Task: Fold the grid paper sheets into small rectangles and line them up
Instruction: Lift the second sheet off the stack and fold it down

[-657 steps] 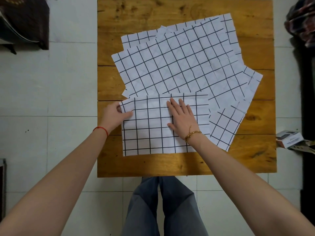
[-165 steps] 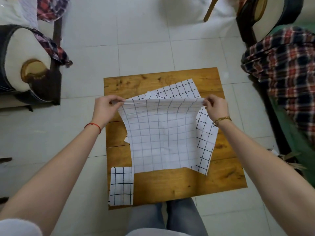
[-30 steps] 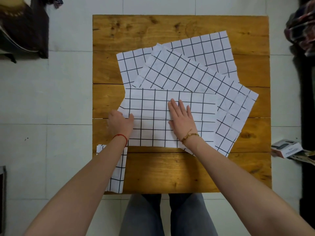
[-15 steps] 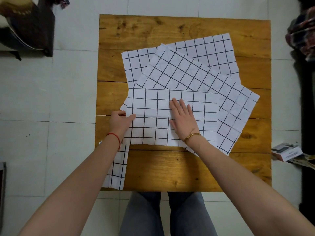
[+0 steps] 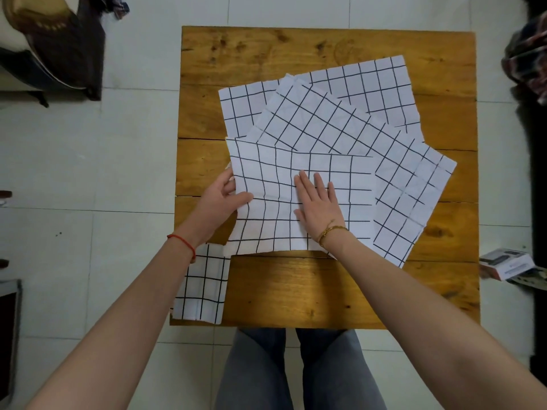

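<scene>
A half-folded grid paper sheet (image 5: 275, 173) lies on the wooden table (image 5: 296, 291), on top of two unfolded grid sheets (image 5: 340, 122) fanned out behind it. My left hand (image 5: 220, 198) pinches that sheet's left edge and lifts it, so the left part bows up. My right hand (image 5: 318, 201) lies flat on the sheet's middle with fingers spread, pressing it down. One small folded grid rectangle (image 5: 202, 287) rests at the table's near left corner, partly under my left forearm.
A small cardboard box (image 5: 506, 263) lies on the tiled floor to the right of the table. A chair (image 5: 53, 45) stands at the far left and plaid cloth (image 5: 527, 69) at the far right. My legs show below the table's near edge.
My left hand has gone from resting on the sheet's left edge to gripping it and raising it, curling the left side toward the middle. My right hand stays pressed in place.
</scene>
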A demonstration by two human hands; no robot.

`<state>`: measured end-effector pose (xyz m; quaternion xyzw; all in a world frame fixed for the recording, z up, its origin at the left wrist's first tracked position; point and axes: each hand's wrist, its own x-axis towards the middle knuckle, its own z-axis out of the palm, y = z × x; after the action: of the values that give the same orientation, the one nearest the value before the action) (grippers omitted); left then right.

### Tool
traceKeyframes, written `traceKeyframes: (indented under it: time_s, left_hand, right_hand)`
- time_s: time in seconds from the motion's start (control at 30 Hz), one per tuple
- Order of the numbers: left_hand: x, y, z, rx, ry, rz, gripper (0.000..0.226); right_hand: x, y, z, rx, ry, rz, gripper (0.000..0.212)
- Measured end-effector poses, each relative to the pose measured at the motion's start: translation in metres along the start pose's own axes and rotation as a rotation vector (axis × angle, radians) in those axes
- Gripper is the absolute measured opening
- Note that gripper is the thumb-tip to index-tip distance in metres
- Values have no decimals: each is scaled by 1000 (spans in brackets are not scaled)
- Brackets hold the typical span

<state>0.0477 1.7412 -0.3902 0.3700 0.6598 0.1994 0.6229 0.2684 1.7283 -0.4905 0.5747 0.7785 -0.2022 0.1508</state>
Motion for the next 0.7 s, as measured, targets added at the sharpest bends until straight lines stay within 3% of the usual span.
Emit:
traceKeyframes:
  time_s: [0.2, 0.3, 0.43, 0.53, 0.6, 0.7]
  left_hand:
    - [-9, 25, 36, 48, -90, 114, 74]
    - [-5, 30, 59, 64, -136, 172, 73]
    - [2, 31, 98, 118, -138, 241, 76]
    - [8, 29, 125, 107, -179, 225, 81]
    - [12, 24, 139, 85, -211, 203, 83]
    - [15, 14, 151, 112, -231, 201, 79]
  right_hand:
    - [4, -5, -3, 103, 85, -12, 73]
    - [-6, 4, -11, 415, 306, 42, 49]
    - [-27, 23, -35, 976, 410, 357, 22]
    - [-38, 42, -50, 1284, 441, 546, 34]
    - [-44, 57, -54, 1294, 422, 631, 46]
    - [-49, 73, -54, 1212, 348, 650, 48]
